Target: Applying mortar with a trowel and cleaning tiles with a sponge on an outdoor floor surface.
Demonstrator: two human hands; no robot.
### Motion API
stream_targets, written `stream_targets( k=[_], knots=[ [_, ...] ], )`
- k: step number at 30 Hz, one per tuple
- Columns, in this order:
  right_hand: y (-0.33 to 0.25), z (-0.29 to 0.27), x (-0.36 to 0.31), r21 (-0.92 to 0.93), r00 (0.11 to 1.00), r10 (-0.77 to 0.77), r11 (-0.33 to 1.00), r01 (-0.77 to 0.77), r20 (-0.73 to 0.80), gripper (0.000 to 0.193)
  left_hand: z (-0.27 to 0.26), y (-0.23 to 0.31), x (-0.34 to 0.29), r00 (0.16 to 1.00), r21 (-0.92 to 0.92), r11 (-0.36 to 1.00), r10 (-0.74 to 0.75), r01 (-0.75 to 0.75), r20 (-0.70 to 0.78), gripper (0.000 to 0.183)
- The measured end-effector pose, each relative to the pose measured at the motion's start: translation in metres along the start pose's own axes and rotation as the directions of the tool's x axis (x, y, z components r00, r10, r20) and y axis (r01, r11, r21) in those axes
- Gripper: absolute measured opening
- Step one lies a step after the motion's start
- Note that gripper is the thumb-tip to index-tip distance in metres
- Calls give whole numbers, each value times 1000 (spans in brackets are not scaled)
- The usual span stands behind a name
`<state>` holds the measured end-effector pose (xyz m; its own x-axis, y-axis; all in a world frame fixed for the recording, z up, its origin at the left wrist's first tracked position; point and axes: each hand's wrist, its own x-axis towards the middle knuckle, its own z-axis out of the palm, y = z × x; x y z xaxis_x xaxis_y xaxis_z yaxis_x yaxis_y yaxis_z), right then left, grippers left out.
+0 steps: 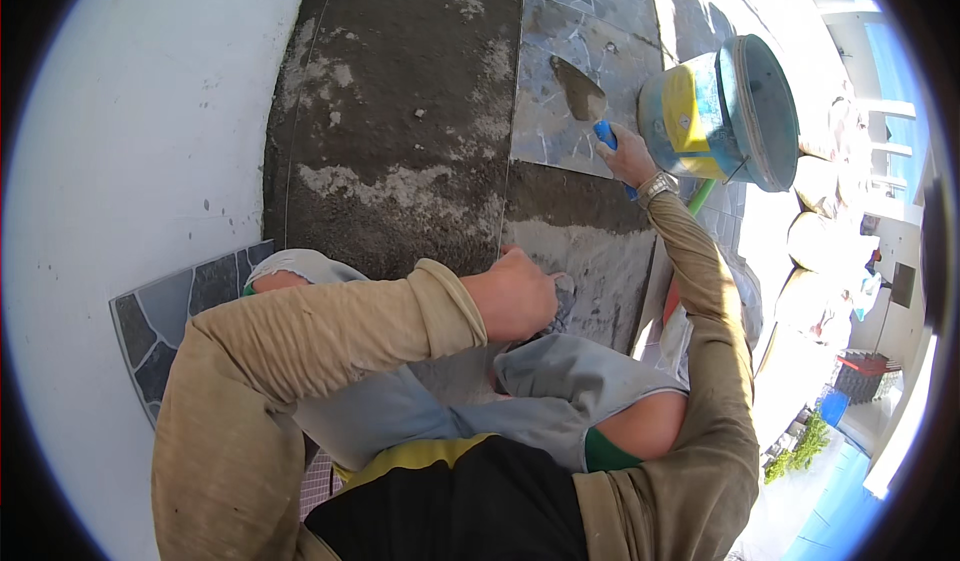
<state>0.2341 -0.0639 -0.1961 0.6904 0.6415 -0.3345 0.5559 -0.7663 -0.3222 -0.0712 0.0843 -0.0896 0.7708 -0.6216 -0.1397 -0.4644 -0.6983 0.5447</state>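
Note:
My right hand (630,156) is closed round the blue handle of a pointed trowel (579,91). The mortar-stained blade points away to the far left, above a grey stone-pattern floor tile (545,133). Between my knees, my left hand (513,299) is lowered near a thin taut string, its back toward me. Its fingers look curled, and their tips are mostly hidden; a grey, dusty thing just right of them is too unclear to name. Dark, damp mortar (400,91) with paler dry patches covers the ground ahead.
A light blue bucket (655,111) with a yellow label lies tilted to the right of the trowel. The white wall (170,111) borders the left side, with a patterned tile (205,291) leaning at its foot. Several sacks (815,236) line the far right.

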Motion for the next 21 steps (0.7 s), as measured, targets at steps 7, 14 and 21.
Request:
stream_targets(
  k=[7,14,21],
  knots=[
    [-21,25,-64,114,976,-218,970,216,4,34,-1,5,-6,1000,11,1000,-15,15,-6,8],
    [-3,24,-38,44,997,-72,996,73,-33,34,1,15,-1,999,17,1000,22,-23,31,8],
    [-18,30,-118,231,996,-73,969,83,-51,42,-16,19,-9,998,-36,998,-40,41,47,6]
  ],
)
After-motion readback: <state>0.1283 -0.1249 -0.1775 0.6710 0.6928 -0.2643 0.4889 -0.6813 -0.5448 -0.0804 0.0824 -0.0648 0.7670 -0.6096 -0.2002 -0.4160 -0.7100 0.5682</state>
